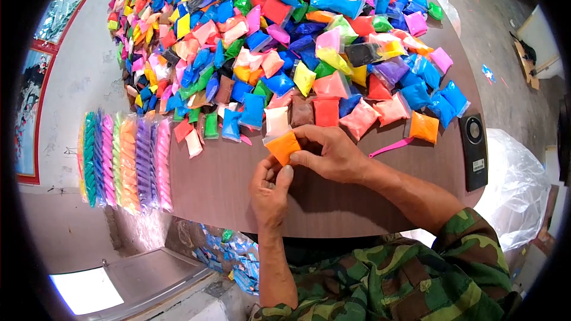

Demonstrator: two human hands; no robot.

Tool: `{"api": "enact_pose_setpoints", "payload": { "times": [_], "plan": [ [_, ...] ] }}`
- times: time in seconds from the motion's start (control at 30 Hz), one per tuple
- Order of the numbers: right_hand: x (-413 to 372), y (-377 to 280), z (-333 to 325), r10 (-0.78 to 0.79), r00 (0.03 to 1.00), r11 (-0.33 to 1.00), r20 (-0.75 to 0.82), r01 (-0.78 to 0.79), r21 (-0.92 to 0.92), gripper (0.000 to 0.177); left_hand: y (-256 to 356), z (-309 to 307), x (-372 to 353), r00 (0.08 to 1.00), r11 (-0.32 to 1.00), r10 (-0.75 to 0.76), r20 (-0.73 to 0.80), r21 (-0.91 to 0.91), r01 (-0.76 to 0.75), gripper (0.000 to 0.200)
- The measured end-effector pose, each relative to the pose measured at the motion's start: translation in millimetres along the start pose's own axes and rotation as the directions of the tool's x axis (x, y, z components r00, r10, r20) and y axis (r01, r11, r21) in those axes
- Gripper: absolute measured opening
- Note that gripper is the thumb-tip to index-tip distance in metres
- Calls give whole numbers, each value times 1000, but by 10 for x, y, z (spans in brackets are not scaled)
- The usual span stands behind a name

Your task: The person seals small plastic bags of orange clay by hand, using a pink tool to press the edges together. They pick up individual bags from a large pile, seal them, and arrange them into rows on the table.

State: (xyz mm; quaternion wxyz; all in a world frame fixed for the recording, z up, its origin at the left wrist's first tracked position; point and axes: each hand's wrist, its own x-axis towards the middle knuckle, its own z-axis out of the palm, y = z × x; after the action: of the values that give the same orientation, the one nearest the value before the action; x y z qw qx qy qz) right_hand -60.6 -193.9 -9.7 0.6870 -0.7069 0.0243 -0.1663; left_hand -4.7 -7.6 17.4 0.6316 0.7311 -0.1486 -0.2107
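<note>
A small clear packet of orange clay-like material (284, 147) is held up over the front of the table. My right hand (330, 153) pinches it from the right, thumb on the near face and fingers behind. My left hand (270, 190) is closed at the packet's lower left edge, its thumb pointing up and its fingers curled. Just beyond my hands lie a pale cream packet (276, 120), a brown packet (302, 111) and a red packet (326, 111). Another orange packet (423, 128) rests on the table to the right, beside a pink plastic stick (389, 147).
A large heap of coloured packets (267, 35) covers the far part of the brown table (214, 184). Bagged twisted colourful strips (128, 160) lie at the left edge. A black device with a round dial (473, 151) sits at the right edge, near clear plastic sheeting (514, 184).
</note>
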Motion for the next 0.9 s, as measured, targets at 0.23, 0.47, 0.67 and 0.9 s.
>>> {"api": "enact_pose_setpoints", "payload": {
  "times": [0.23, 0.47, 0.67, 0.9],
  "plan": [
    [-4, -67, 1, -52, 998, 990, 21, 54, -133, 28, -225, -120, -5, 999, 999, 36, 40, 31, -37, 36],
    [-6, 9, 17, -69, 997, 995, 18, 70, -73, 25, -203, -55, 25, 993, 995, 101, -67, -5, -102, 31],
    [-4, -38, 26, -132, 991, 973, 20, 134, -187, 26, -225, -69, 19, 991, 992, 128, -51, 17, -127, 30],
    [2, 37, 24, -165, 984, 971, 61, 173, -164, 24, -83, 6, 16, 994, 996, 90, -64, -8, -90, 31]
  ]
}}
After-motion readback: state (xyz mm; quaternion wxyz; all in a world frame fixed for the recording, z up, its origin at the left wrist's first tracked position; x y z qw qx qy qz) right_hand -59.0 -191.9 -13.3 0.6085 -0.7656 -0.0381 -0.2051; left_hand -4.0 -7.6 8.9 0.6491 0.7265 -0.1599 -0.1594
